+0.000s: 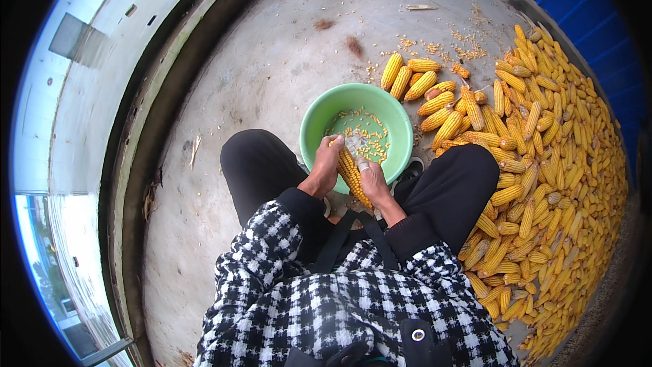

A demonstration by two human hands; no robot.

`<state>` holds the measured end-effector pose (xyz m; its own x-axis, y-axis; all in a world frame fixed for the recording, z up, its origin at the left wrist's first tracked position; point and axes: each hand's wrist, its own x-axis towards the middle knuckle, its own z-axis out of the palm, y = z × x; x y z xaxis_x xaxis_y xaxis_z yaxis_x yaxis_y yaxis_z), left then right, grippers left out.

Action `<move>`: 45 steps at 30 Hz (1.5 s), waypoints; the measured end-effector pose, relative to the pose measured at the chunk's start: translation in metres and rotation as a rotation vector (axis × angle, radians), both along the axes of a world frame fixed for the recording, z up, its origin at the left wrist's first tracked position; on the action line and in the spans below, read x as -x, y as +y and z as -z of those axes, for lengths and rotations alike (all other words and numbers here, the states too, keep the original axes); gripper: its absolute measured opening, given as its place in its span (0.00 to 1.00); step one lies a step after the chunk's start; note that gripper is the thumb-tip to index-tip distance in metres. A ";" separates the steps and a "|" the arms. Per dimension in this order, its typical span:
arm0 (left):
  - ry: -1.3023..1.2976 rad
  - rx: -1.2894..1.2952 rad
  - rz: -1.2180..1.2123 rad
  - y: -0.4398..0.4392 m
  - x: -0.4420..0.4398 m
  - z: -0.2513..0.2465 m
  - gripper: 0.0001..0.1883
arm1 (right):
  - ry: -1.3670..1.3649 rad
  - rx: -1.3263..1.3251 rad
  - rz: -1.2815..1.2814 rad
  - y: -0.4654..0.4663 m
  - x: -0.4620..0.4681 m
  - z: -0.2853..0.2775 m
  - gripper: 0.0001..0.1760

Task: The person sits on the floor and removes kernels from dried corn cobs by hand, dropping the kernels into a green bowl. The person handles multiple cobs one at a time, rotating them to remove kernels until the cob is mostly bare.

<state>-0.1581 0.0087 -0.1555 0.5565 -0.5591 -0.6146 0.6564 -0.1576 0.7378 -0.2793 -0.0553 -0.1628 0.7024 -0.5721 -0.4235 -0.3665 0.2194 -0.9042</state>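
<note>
Between my knees stands a green plastic basin [311,112] with loose corn kernels [376,149] scattered over its bottom. Over its near side I hold a yellow ear of corn [350,173], tilted, with most of its kernels on. My left hand [326,163] grips the ear's upper left side, thumb near the far tip. From the right, my right hand [374,178] holds it too, its thumb pressed against the kernels. The thumb appears wrapped or covered in something pale. Part of the ear's far end is hidden by my left hand.
A large heap of corn ears [555,163] spreads along my right side, up to a blue corrugated wall [575,5]. Several ears [423,84] lie just beyond the basin. Loose kernels [468,51] and a dry husk piece [422,7] are on the concrete floor [244,76].
</note>
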 end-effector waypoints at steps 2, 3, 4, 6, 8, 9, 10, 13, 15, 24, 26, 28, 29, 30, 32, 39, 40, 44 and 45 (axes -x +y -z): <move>-0.030 -0.006 -0.001 -0.002 -0.004 -0.006 0.19 | 0.061 -0.061 0.066 -0.001 -0.002 -0.003 0.26; -0.054 -0.019 -0.005 -0.003 -0.006 -0.008 0.19 | -0.030 -0.169 0.087 -0.002 -0.002 -0.006 0.26; -0.067 -0.025 -0.017 -0.004 -0.010 -0.010 0.19 | -0.059 -0.299 0.115 -0.003 -0.002 -0.010 0.26; -0.079 -0.044 -0.033 -0.004 -0.019 -0.012 0.19 | -0.105 -0.292 0.062 -0.004 0.001 -0.018 0.26; -0.067 -0.053 -0.073 -0.003 -0.022 -0.013 0.19 | -0.152 -0.083 -0.051 -0.002 0.004 -0.022 0.27; -0.086 -0.047 -0.054 -0.003 -0.022 -0.014 0.18 | -0.183 -0.009 -0.081 -0.001 0.004 -0.023 0.27; -0.087 -0.061 -0.063 -0.002 -0.020 -0.014 0.18 | -0.230 0.000 -0.066 0.001 0.003 -0.022 0.27; -0.129 -0.085 -0.041 0.000 -0.007 -0.014 0.17 | -0.104 0.231 -0.013 0.003 0.002 -0.015 0.23; -0.156 -0.069 -0.012 -0.002 -0.003 -0.013 0.16 | 0.059 0.278 -0.010 0.002 0.001 -0.010 0.22; -0.084 0.045 -0.042 0.001 -0.010 -0.008 0.14 | -0.260 0.003 -0.037 0.000 -0.003 0.000 0.22; -0.039 0.048 -0.053 0.003 -0.010 -0.010 0.14 | -0.256 -0.030 0.008 0.000 -0.004 0.004 0.23; -0.023 0.049 -0.056 0.003 -0.010 -0.014 0.14 | -0.214 -0.114 0.064 -0.004 -0.005 0.006 0.24; -0.028 0.049 -0.056 0.003 -0.011 -0.016 0.14 | -0.199 -0.101 0.063 -0.006 -0.005 0.006 0.24; -0.035 0.047 -0.055 0.004 -0.012 -0.019 0.14 | -0.184 -0.103 0.068 -0.010 -0.005 0.004 0.24; -0.017 0.162 -0.089 0.005 -0.014 -0.027 0.13 | -0.203 -0.202 0.141 -0.018 -0.002 -0.004 0.23; 0.166 0.397 0.008 0.031 -0.016 -0.080 0.30 | -0.348 -0.622 0.302 -0.045 0.018 -0.058 0.26; 0.187 0.415 0.039 0.036 -0.014 -0.088 0.31 | -0.354 -0.621 0.299 -0.048 0.019 -0.065 0.29; 0.201 0.451 0.182 0.051 -0.010 -0.110 0.33 | -0.559 -0.787 0.265 -0.059 0.017 -0.094 0.24; 0.183 0.436 0.220 0.053 -0.009 -0.112 0.34 | -0.573 -0.762 0.265 -0.061 0.013 -0.100 0.24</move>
